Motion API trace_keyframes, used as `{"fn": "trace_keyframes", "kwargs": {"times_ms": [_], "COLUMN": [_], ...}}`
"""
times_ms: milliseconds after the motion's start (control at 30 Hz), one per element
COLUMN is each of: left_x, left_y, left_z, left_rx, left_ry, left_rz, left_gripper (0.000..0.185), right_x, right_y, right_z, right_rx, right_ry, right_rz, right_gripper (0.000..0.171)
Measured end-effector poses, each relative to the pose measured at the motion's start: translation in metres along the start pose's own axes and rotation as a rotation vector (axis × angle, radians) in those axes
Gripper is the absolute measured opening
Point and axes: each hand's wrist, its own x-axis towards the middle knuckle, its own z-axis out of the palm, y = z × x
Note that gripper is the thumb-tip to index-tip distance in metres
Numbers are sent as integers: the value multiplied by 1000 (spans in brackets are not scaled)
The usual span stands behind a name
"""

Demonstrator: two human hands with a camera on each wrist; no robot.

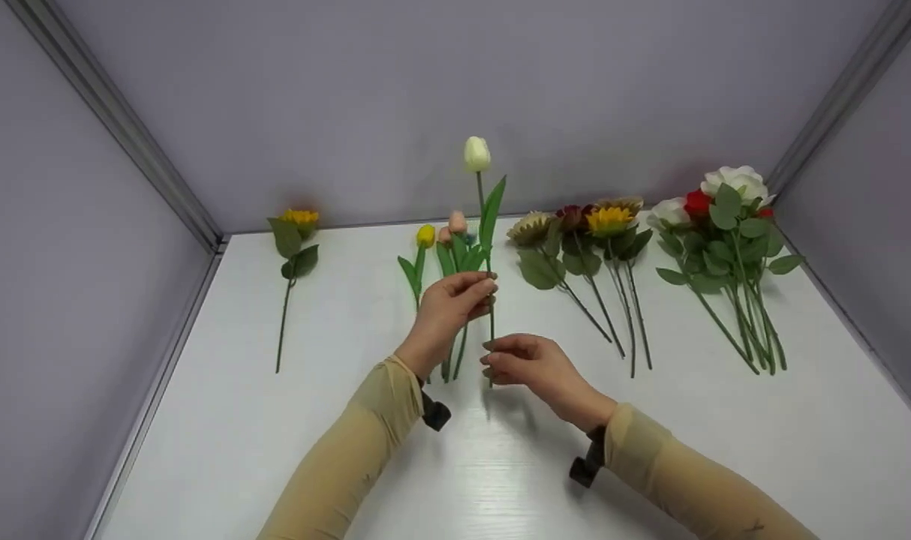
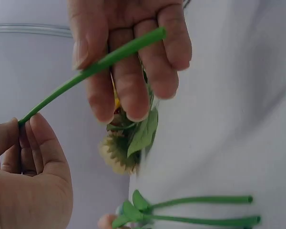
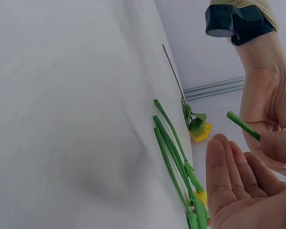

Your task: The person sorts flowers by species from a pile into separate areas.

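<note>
A white tulip (image 1: pixel 477 154) with a green stem and long leaf stands nearly upright above the table. My left hand (image 1: pixel 452 311) pinches its stem below the leaf between thumb and fingers. Lower down, near the cut end, my right hand (image 1: pixel 534 367) holds the same green stem (image 2: pixel 119 53) between its thumb and fingers. In the left wrist view, the right hand's other fingers extend behind the stem. Behind my left hand lie a yellow tulip (image 1: pixel 425 236) and pink tulips (image 1: pixel 458 222), partly hidden by that hand.
A single sunflower (image 1: pixel 299 217) lies at the left of the white table (image 1: pixel 200 450). Right of the tulips are several flowers, including a yellow sunflower (image 1: pixel 610 220). A bunch with white roses (image 1: pixel 737 182) and a red rose (image 1: pixel 698 203) lies far right. Walls enclose the table's back and sides.
</note>
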Motion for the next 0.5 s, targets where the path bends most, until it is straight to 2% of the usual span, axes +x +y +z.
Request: {"fn": "trace_keyframes", "kwargs": {"times_ms": [167,300,500], "left_x": [-2,-4,-8], "left_y": [-6,-8,-6], "left_z": [13,16,16], "left_rx": [-48,-58,-19], "left_ry": [-4,8,9], "left_rz": [2,-29,-45], "left_gripper": [27,25,24], "right_x": [-8,-9,-10], "right_y": [3,5,7], "right_z": [1,1,3], "right_rx": [85,83,70], "right_ry": [41,60,82], "right_rz": [3,-2,8], "right_gripper": [30,27,27]}}
